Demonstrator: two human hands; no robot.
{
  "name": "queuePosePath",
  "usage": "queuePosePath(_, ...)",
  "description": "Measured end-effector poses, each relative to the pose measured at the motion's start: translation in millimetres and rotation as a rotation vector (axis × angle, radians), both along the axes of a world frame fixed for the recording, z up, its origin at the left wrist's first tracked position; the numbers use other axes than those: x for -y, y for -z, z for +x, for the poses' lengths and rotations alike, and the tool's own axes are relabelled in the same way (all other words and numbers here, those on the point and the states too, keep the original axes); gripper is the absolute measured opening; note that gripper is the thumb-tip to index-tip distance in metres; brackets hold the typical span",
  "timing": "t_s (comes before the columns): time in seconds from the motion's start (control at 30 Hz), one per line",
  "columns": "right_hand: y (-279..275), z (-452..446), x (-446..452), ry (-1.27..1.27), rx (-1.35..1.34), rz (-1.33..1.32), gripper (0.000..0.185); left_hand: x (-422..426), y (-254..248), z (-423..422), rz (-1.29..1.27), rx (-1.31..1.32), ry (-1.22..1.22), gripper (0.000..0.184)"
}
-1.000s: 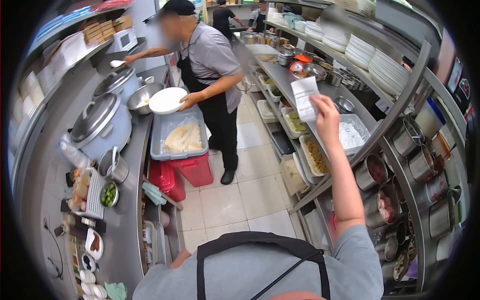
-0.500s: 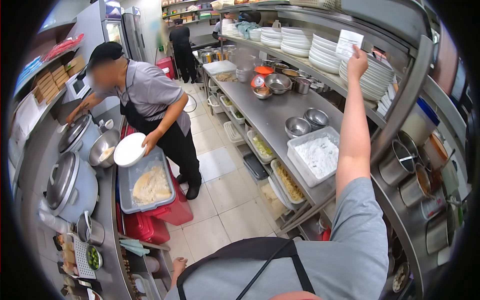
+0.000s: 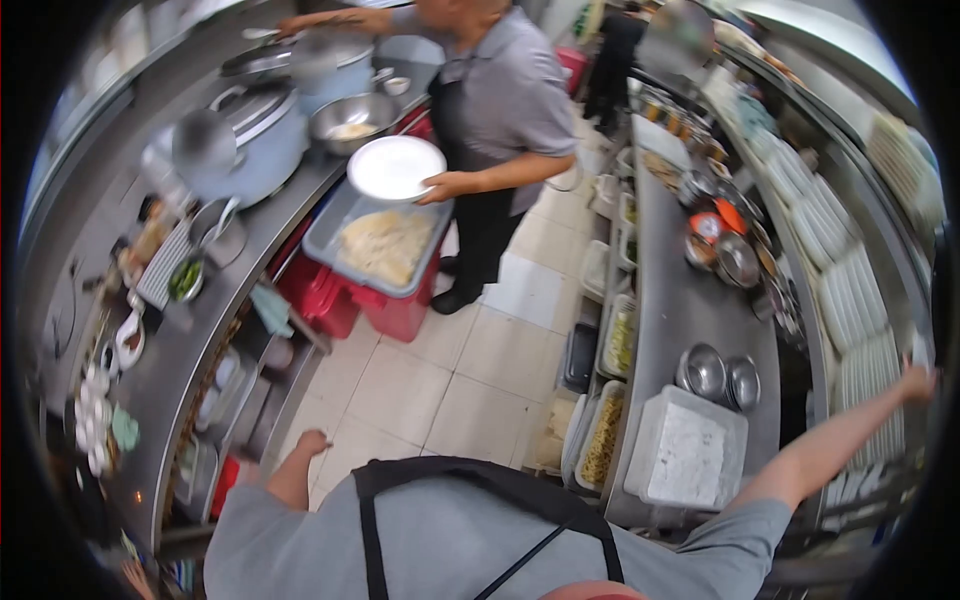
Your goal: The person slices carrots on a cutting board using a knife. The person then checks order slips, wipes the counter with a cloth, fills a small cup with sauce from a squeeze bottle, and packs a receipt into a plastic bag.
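My right hand (image 3: 917, 384) is stretched out to the far right, at the shelf edge. It is closed on a white paper slip (image 3: 922, 350), partly lost at the dark border of the view. Stacked white plates (image 3: 868, 395) stand on the shelf just left of that hand. Low on the left, my left hand (image 3: 314, 441) hangs over the tiled floor, fingers loosely curled and nothing visible in them. Below my right forearm, a plastic tub (image 3: 690, 450) of white powder sits on the steel counter, near two metal bowls (image 3: 703, 370).
A co-worker (image 3: 500, 110) stands ahead on the left, holding a white plate (image 3: 397, 168) above a grey bin (image 3: 325, 240) of pale food. Large lidded pots (image 3: 255, 150) line the left counter (image 3: 235, 290). Food tubs (image 3: 600, 435) sit under the right counter. Another person stands farther back.
The view has swung right and tilted, so the co-worker appears nearer the middle. My right arm with the slip now lies lower, at the right edge. My left hand shows more fully.
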State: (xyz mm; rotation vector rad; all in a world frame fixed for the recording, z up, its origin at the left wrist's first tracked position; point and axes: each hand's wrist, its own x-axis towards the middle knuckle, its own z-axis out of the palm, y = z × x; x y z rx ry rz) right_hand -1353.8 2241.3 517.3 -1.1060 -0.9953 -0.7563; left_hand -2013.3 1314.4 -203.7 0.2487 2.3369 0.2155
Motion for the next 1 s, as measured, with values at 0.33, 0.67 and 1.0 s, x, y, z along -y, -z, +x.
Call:
queuePosePath(0.33,-43,-295,283,-0.077,0.052,0.996,0.035,0,-77,34,0.311,-0.124,-0.208,0.043)
queuePosePath(0.67,-44,-523,554,-1.007,-0.217,1.018,0.034,269,-7,187,0.191,-0.161,-0.834,0.036)
queuePosePath(1.0,-4,-672,785,-1.554,-0.342,1.158,0.037,423,9,387,-0.176,0.173,-1.458,0.032)
